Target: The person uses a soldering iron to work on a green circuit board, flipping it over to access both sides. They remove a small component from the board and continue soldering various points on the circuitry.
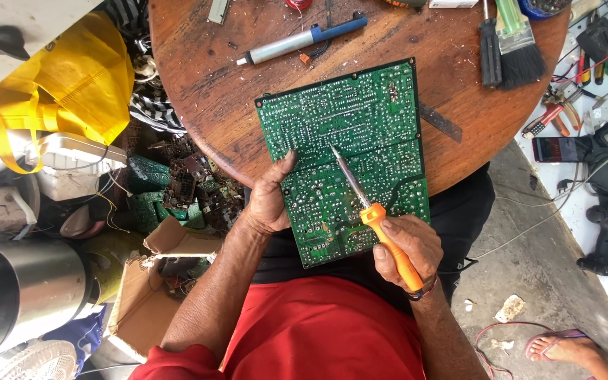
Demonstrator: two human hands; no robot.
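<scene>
Both hands work at the near rim of a round wooden table. Left hand grips the left edge of a green circuit board — thumb pressed flat on its soldered face, fingers hidden beneath. Right hand is closed around the orange handle of a soldering iron, its metal tip touching the board near the middle. The board lies solder side up, half on the table, half over the person's lap (black cloth beneath). A desoldering pump and a paintbrush lie farther back — well apart from the board.
</scene>
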